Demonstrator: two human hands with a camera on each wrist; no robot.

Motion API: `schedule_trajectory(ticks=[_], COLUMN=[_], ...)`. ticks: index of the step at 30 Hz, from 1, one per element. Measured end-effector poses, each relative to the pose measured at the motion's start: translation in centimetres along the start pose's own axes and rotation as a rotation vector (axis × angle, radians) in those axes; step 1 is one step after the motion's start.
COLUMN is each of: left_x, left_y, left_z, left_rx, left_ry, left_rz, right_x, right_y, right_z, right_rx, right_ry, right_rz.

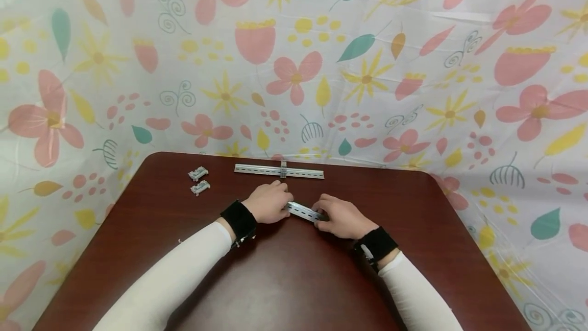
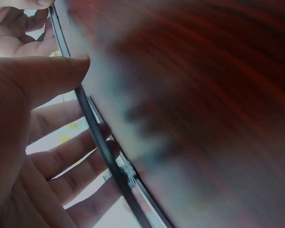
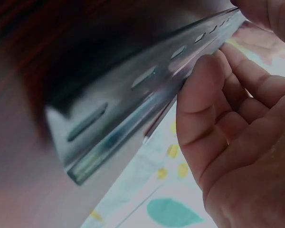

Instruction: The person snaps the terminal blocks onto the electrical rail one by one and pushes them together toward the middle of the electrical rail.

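A slotted metal DIN rail (image 1: 304, 211) is held at a slant above the middle of the table. My left hand (image 1: 268, 203) pinches its left part; in the left wrist view the thumb lies on the near side of the rail (image 2: 100, 137) and the fingers are behind it. Toward the other end, my right hand (image 1: 345, 217) grips the same rail between thumb and fingers. Long slots run along the rail's face (image 3: 118, 100) in the right wrist view, and its near end sticks out past the right hand (image 3: 247, 147).
Farther back lies a second slotted rail (image 1: 257, 169) with a small grey block (image 1: 283, 169) mounted across its middle. Two small pale terminal-block-like pieces (image 1: 198, 173) (image 1: 200, 187) lie at the table's back left. Behind the brown table (image 1: 257, 290) hangs a flowered cloth (image 1: 294, 116).
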State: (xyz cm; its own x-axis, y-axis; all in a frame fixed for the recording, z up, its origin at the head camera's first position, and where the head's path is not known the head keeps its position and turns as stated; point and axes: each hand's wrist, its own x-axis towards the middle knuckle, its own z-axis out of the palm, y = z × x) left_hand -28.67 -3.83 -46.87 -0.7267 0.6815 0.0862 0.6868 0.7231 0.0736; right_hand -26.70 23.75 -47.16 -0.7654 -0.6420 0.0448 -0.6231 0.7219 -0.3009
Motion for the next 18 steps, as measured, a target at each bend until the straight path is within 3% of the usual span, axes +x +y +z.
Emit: schedule_trajectory(ticks=[11,18], left_x=[-3.6,-6.0], left_y=[-1.4,-1.9], left_z=[0.3,0.7], left_rx=[-0.043,-0.044], left_ry=[-0.025,0.016], left_rz=[-0.060,-0.034], right_x=[2.0,2.5], right_y=[-1.4,-2.3], right_z=[1.2,1.7], right_rx=[0.022,0.017], right_ry=[-0.059,-0.058], right_rz=[-0.114,-0.140])
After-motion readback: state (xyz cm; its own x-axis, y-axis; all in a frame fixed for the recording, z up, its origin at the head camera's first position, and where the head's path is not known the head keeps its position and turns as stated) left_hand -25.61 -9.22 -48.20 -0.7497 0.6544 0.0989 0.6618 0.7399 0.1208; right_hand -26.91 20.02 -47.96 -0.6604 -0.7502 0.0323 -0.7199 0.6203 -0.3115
